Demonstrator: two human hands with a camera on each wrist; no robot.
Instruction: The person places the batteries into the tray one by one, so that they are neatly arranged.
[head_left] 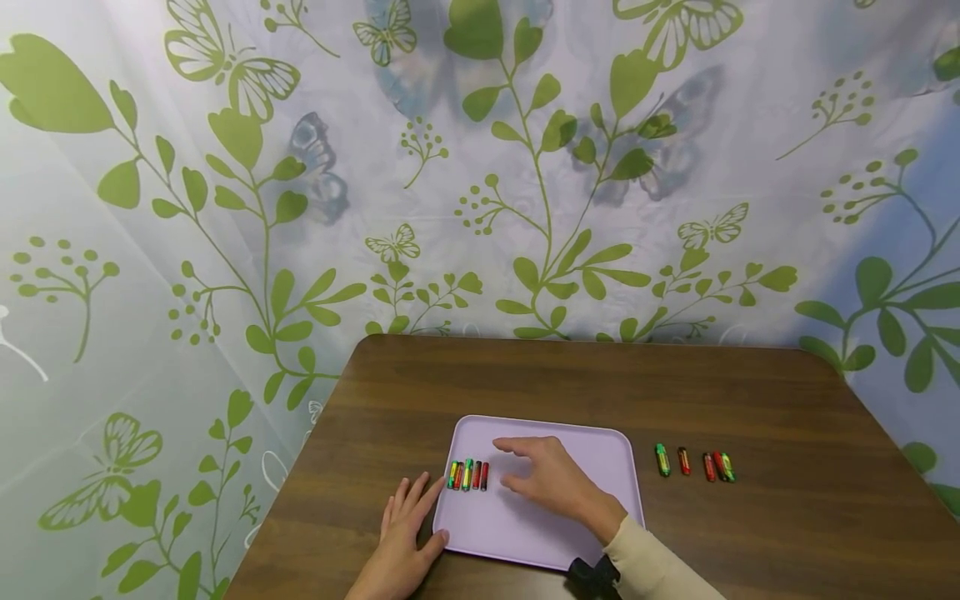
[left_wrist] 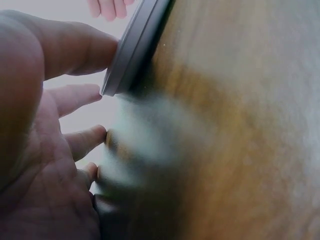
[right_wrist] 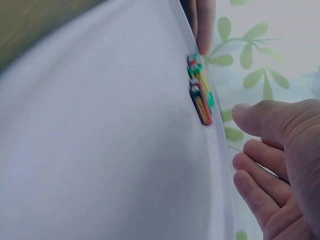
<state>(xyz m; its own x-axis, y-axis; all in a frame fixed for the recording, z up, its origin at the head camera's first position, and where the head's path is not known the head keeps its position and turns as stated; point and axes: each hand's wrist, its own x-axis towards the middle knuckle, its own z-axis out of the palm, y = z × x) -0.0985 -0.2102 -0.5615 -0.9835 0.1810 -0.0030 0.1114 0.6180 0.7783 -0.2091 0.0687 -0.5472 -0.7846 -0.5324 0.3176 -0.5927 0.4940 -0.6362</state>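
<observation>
Hovering over lilac tray (head_left: 517, 535), right hand (head_left: 553, 477) relaxed, grabbing nothing. Battery row (head_left: 467, 475) just left of it. Left hand (head_left: 402, 533) loose too, touching tray. More batteries (head_left: 708, 467) on bench (head_left: 750, 396), right of both hands.

Pale lilac tray (head_left: 532, 537), green-and-yellow batteries (head_left: 662, 460), red-and-black batteries (head_left: 684, 462), brown wood-grain table (head_left: 600, 379), whitish curtain (head_left: 360, 154) patterned with green leafy sprigs (head_left: 472, 29) and butterflies (head_left: 258, 81), cream sleeve (head_left: 652, 557)
</observation>
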